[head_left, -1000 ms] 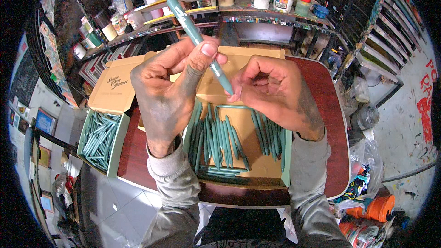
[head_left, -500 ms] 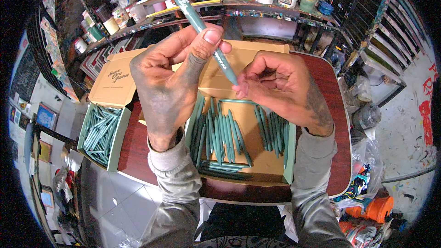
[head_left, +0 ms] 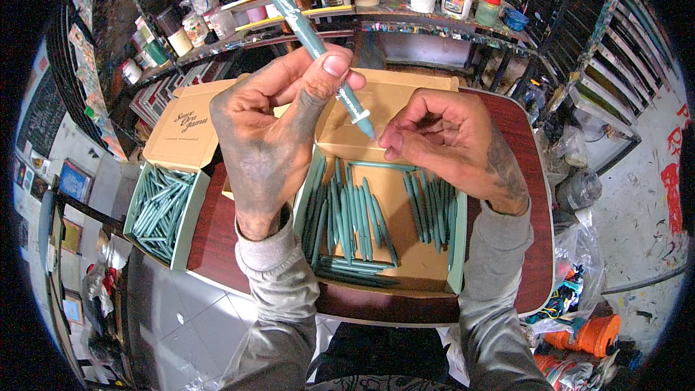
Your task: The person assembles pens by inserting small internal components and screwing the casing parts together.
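We note 1 teal pen (head_left: 297, 24) held aloft, over the far left part of the open box (head_left: 455, 272) on the bench (head_left: 523, 257). The left hand (head_left: 269, 127) is clamped on it near mid-length, thumb on the near side, fingers behind.

Long axis: slanted, the upper end pointing far and left, the lower, tapered end running down toward near and right. That end points at the right hand (head_left: 461, 146), whose thumb and fingertips are drawn together just beside it. We read a slight gap between tip and fingertips. Whether anything thin is pinched there, we cannot tell. A pale patch shows by the lower tip; nature unclear to us.

Nearness: the left hand has the barrel; the right hand is the nearer of the 2 to the tapered end. The hands are apart, with the lower stretch of pen between them.

Below, inside the box, we see 2 groups of loose pens: a left group (head_left: 355, 221) and a right group (head_left: 433, 210), both lying mostly near to far. A few crosswise pens (head_left: 355, 268) lie left to right by the near wall. Well to the left, a smaller box (head_left: 187, 226) holds a jumbled heap of pens (head_left: 161, 208).
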Available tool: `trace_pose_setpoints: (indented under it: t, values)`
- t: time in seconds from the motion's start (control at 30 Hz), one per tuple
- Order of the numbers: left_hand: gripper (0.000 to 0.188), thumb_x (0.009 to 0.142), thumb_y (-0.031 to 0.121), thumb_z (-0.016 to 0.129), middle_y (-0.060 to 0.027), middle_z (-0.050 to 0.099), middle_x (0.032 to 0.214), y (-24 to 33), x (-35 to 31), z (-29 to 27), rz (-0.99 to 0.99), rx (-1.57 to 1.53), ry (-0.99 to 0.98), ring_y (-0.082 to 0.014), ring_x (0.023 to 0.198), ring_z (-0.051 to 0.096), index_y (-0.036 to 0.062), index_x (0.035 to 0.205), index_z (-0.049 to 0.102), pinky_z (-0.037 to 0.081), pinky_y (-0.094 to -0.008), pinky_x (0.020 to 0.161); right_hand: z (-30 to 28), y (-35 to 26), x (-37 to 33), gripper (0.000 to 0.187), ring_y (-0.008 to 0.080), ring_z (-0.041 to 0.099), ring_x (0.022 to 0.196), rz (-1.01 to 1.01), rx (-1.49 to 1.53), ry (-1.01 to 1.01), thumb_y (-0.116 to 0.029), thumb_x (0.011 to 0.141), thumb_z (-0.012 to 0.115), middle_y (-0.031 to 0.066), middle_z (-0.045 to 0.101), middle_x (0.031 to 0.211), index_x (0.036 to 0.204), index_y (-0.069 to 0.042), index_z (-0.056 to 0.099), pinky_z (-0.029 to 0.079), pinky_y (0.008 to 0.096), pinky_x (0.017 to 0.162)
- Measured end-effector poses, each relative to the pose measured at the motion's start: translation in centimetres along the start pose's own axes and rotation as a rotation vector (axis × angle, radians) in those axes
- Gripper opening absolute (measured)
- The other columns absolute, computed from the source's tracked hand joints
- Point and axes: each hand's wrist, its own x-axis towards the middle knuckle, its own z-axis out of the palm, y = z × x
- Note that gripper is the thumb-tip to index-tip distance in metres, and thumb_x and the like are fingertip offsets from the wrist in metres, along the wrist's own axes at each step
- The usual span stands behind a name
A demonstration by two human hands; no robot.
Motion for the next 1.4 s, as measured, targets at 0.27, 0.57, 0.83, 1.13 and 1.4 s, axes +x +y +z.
trace_pose_setpoints:
  t: [0.27,0.57,0.83,1.13,1.4]
  values:
    - [0.025,0.091,0.017,0.066,-0.011,0.071,0.088,0.5,-0.2,0.0,-0.051,-0.006,-0.05,-0.0162,0.085,0.066,-0.0033,0.104,0.069,0.05,-0.0311,0.083,0.0,0.6,0.6,0.012,0.0117,0.062,0.079,-0.265,0.194,0.212,-0.001,0.083,0.065,0.0069,0.064,0.081,0.085,-0.002,0.053,0.051,0.0248,0.072]
    - [0.024,0.092,0.018,0.065,-0.0123,0.071,0.09,0.4,-0.2,0.7,-0.052,0.0,-0.057,-0.0165,0.085,0.066,-0.0027,0.102,0.07,0.05,-0.0294,0.084,0.5,-1.1,0.5,0.009,0.0032,0.042,0.06,-0.198,0.247,0.382,-0.001,0.084,0.061,-0.0032,0.05,0.067,0.09,-0.005,0.056,0.032,0.0191,0.055]
    - [0.024,0.087,0.017,0.072,-0.011,0.072,0.085,-0.5,0.0,0.9,0.029,-0.031,-0.004,-0.0118,0.079,0.066,-0.0044,0.099,0.071,0.052,-0.0226,0.074,2.3,-0.6,0.6,0.016,-0.0021,0.039,0.055,-0.27,-0.048,0.294,-0.014,0.084,0.073,-0.0046,0.06,0.069,0.094,-0.007,0.061,0.027,0.0186,0.047]
    - [0.028,0.091,0.02,0.066,-0.0138,0.071,0.092,0.4,-0.1,0.9,-0.016,0.035,-0.021,-0.0179,0.086,0.067,-0.0047,0.104,0.069,0.05,-0.029,0.082,2.3,-0.7,0.7,0.014,0.0001,0.029,0.051,-0.293,-0.171,0.353,-0.014,0.082,0.075,-0.0109,0.035,0.056,0.089,-0.006,0.065,0.02,0.0218,0.046]
    - [0.028,0.091,0.02,0.066,-0.0137,0.071,0.091,0.2,-0.1,0.8,-0.02,0.047,-0.027,-0.0176,0.086,0.067,-0.0042,0.104,0.069,0.051,-0.0289,0.082,2.4,-0.8,0.7,0.012,-0.0001,0.027,0.052,-0.273,-0.167,0.368,-0.013,0.082,0.074,-0.012,0.034,0.057,0.087,-0.006,0.066,0.019,0.0219,0.046]
